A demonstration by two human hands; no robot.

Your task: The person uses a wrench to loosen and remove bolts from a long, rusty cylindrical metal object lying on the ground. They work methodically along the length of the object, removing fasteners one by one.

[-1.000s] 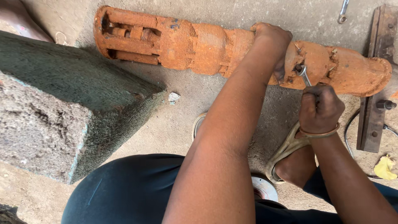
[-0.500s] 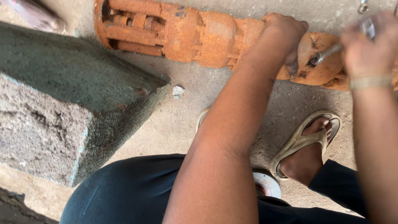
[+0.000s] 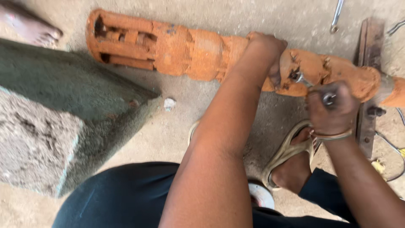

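A long rusty orange machine casing [image 3: 177,52] lies across the concrete floor. My left hand [image 3: 268,48] presses down on its middle, fingers curled over the top. My right hand [image 3: 331,107] is closed round a small metal wrench [image 3: 306,81] whose head sits on a fitting on the casing's right part. My foot in a tan sandal [image 3: 291,156] rests below the casing.
A big grey-green concrete block [image 3: 59,118] stands at the left. A dark metal bar [image 3: 369,76] lies upright at the right, a spanner [image 3: 336,17] at the top right. Another person's bare foot [image 3: 31,25] shows at the top left. Wires [image 3: 392,147] run at the right edge.
My right hand has swung the wrench back down from the upper right towards me. The view has shifted, and my left hand stays on the casing.
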